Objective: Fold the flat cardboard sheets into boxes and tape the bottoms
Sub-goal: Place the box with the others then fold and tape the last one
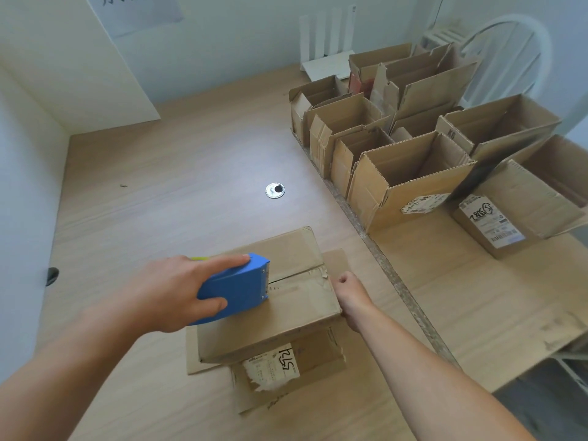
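Note:
A cardboard box (286,316) stands bottom up on the wooden table, its lower flaps spread out beneath it and a torn white label on the near flap. My left hand (171,291) grips a blue tape dispenser (237,286) and holds its toothed end down on the seam between the two closed bottom flaps. My right hand (351,297) holds the box's right edge, with the fingers curled round the side and out of sight.
Several folded open boxes (410,173) stand in rows on the right of the table, some with shipping labels. A round metal cable grommet (275,190) sits in the tabletop beyond the box. A white chair (509,58) stands at the back right.

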### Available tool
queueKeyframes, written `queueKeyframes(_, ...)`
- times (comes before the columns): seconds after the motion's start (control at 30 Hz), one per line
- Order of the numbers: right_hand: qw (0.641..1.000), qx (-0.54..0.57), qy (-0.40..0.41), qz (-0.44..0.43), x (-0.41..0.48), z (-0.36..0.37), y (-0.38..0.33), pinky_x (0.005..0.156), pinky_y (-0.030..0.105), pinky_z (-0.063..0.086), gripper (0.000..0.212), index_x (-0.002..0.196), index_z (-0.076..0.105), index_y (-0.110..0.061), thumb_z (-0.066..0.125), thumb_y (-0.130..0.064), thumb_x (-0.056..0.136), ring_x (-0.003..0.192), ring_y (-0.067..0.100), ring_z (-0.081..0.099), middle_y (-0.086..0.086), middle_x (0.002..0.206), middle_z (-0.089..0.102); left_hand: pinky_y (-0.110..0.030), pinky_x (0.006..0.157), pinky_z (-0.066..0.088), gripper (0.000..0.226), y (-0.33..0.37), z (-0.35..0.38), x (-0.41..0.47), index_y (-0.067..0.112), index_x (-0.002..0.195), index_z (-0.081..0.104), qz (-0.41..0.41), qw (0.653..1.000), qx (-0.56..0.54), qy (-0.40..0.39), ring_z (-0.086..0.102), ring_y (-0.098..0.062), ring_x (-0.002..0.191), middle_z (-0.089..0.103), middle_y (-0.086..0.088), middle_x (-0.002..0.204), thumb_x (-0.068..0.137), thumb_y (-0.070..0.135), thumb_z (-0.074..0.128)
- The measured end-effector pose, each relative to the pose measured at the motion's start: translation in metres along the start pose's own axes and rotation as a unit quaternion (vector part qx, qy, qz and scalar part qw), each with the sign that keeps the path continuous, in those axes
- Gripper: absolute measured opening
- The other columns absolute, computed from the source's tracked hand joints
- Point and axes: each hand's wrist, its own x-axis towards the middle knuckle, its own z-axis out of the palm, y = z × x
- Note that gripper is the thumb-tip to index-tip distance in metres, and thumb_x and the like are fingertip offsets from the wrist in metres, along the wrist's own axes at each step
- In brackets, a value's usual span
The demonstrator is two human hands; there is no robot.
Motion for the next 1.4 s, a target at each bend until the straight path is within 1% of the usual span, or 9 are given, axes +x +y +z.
queueKeyframes(0.1, 1.000, -0.011, -0.014, 0.007, -0.005, -0.001, 0.005, 0.062, 0.031, 0.033, 0.041, 0.079, 0.042, -0.025, 0.064, -0.059, 0.076, 0.071, 0.019, 0.046, 0.001, 0.078, 0.053, -0.020, 0.064, 0.039, 0.064, 0.000, 0.000, 0.001, 0.068, 0.141, 0.013, 0.000, 1.000, 0.001, -0.004, 0.045, -0.001, 0.070, 0.047, 0.020, 0.079, 0.092, 0.052, 0.051)
queueKeyframes(0.27, 0.982, -0.096, 0.061, -0.151, -0.025, -0.014, -0.011, 0.073, 0.029, 0.043, 0.014, 0.089, 0.062, -0.018, 0.063, -0.031, 0.094, 0.088, 0.018, 0.060, -0.001, 0.092, 0.067, -0.016, 0.058, 0.035, 0.064, -0.001, 0.001, 0.002, 0.068, 0.140, 0.012, 0.004, 1.000, 0.001, -0.006, 0.048, -0.004, 0.074, 0.053, 0.014, 0.084, 0.092, 0.053, 0.051)
queueKeyframes(0.37, 0.986, 0.029, -0.076, -0.144, -0.040, -0.016, -0.014, 0.093, 0.041, 0.053, 0.030, 0.097, 0.075, -0.021, 0.047, -0.032, 0.103, 0.099, 0.015, 0.069, -0.004, 0.097, 0.076, -0.017, 0.058, 0.035, 0.064, -0.002, 0.002, 0.001, 0.069, 0.139, 0.011, 0.002, 1.000, 0.006, 0.000, 0.049, -0.005, 0.076, 0.053, 0.014, 0.084, 0.092, 0.054, 0.050)
queueKeyframes(0.47, 0.968, -0.052, -0.146, -0.195, -0.050, -0.026, -0.017, 0.103, 0.037, 0.048, 0.040, 0.114, 0.072, -0.022, 0.040, -0.044, 0.103, 0.115, 0.011, 0.064, -0.008, 0.116, 0.072, -0.018, 0.061, 0.038, 0.062, -0.007, 0.003, 0.000, 0.076, 0.127, 0.007, 0.000, 1.000, -0.019, -0.003, 0.052, -0.005, 0.078, 0.056, 0.011, 0.087, 0.091, 0.054, 0.052)
queueKeyframes(0.53, 0.938, -0.157, -0.100, -0.294, -0.055, -0.038, -0.030, 0.114, 0.029, 0.034, 0.047, 0.136, 0.059, -0.025, 0.044, -0.051, 0.100, 0.134, 0.004, 0.045, -0.016, 0.140, 0.054, -0.019, 0.061, 0.039, 0.061, -0.008, 0.002, 0.000, 0.079, 0.119, 0.005, 0.004, 0.999, -0.032, -0.005, 0.052, -0.005, 0.077, 0.056, 0.012, 0.086, 0.090, 0.054, 0.053)
queueKeyframes(0.67, 0.788, -0.367, -0.113, -0.481, -0.059, -0.029, -0.058, 0.120, 0.024, 0.010, 0.076, 0.154, 0.029, -0.028, 0.033, -0.070, 0.092, 0.148, -0.004, 0.002, -0.025, 0.157, 0.014, -0.024, 0.068, 0.046, 0.062, -0.010, 0.000, 0.000, 0.076, 0.127, 0.013, -0.003, 0.999, -0.053, -0.007, 0.053, -0.005, 0.075, 0.058, 0.010, 0.086, 0.089, 0.050, 0.056)
queueKeyframes(0.9, 0.759, -0.452, -0.107, -0.456, -0.050, -0.023, -0.061, 0.109, 0.030, 0.018, 0.066, 0.150, 0.019, -0.054, 0.026, -0.072, 0.087, 0.140, -0.016, -0.006, -0.031, 0.158, 0.014, -0.023, 0.062, 0.047, 0.056, -0.025, -0.008, -0.005, 0.081, 0.118, 0.020, 0.000, 0.995, -0.093, -0.018, 0.055, -0.006, 0.069, 0.060, 0.008, 0.084, 0.078, 0.058, 0.053)
queueKeyframes(1.17, 0.742, -0.500, -0.086, -0.439, -0.058, -0.019, -0.063, 0.107, 0.037, 0.025, 0.075, 0.149, 0.024, -0.054, 0.002, -0.081, 0.083, 0.147, -0.004, 0.000, -0.027, 0.159, 0.015, -0.020, 0.068, 0.050, 0.058, -0.047, -0.012, -0.018, 0.085, 0.115, 0.027, 0.015, 0.984, -0.164, -0.064, 0.060, -0.005, 0.075, 0.064, 0.013, 0.090, 0.069, 0.061, 0.052)
queueKeyframes(1.4, 0.698, -0.586, -0.081, -0.404, -0.067, -0.019, -0.071, 0.108, 0.035, 0.019, 0.069, 0.152, 0.001, -0.054, -0.007, -0.074, 0.086, 0.138, -0.014, -0.022, -0.032, 0.159, -0.010, -0.027, 0.081, 0.052, 0.060, -0.083, -0.014, -0.026, 0.083, 0.116, 0.035, -0.015, 0.973, -0.214, -0.082, 0.062, -0.002, 0.088, 0.066, 0.020, 0.102, 0.065, 0.061, 0.058)
